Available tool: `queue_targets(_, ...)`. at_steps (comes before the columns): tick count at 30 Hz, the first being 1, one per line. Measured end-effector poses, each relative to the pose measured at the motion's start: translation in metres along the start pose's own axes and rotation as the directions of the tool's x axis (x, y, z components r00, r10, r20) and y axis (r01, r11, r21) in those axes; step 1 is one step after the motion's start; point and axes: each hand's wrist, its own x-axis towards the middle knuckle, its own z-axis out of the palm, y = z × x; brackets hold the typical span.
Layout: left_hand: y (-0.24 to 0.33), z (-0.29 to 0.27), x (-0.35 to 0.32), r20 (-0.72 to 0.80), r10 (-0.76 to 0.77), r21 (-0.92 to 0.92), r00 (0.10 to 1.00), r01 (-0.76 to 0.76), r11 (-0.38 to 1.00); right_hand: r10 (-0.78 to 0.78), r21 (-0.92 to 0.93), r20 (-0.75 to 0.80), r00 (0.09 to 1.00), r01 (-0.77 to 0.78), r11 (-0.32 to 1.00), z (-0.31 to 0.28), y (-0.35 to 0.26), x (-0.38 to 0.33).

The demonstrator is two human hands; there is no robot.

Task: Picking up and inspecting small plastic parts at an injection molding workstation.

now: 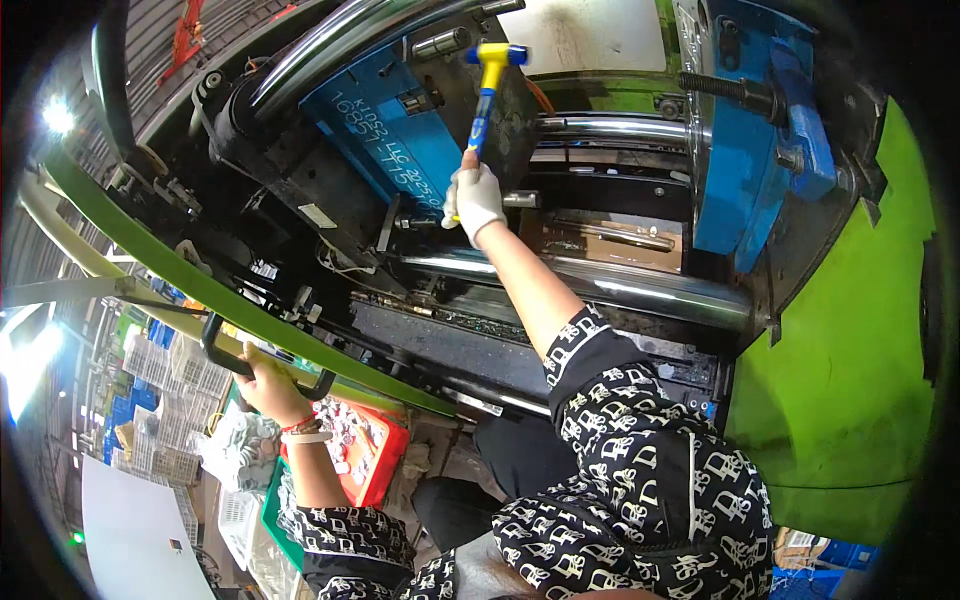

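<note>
My right hand [474, 202], in a white glove, is wrapped round the grip of a mallet [490, 80] with a yellow-and-blue handle and blue striking faces. The mallet's head is raised in front of the blue mould half [385, 135] on the left, which bears white handwriting; whether they touch cannot be told. My bare left hand [270, 387] is closed on the black handle [226, 358] of the green machine door [215, 290]. A wristband and a bracelet circle that wrist.
Across the opening stands another blue mould half [735, 150] with a threaded bolt. Polished steel bars [640, 285] run between the two sides. A red tray [385, 450] of small pale parts sits low at the left, near stacked white baskets [155, 440]. A green panel [840, 370] rises on the right.
</note>
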Motion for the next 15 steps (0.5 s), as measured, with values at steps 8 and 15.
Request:
queue_targets(8,0.009,0.005,-0.004,0.009,0.017,0.028,1.0,-0.018,0.999,-0.176,0.279,-0.328,0.928,0.273,0.921,-0.031,0.001,-0.008)
queue_targets(15,0.006,0.005,-0.004,0.013,0.001,0.038,1.0,-0.001,0.999,0.152,0.104,-0.113,0.982,-0.14,0.985,-0.013,0.017,-0.016)
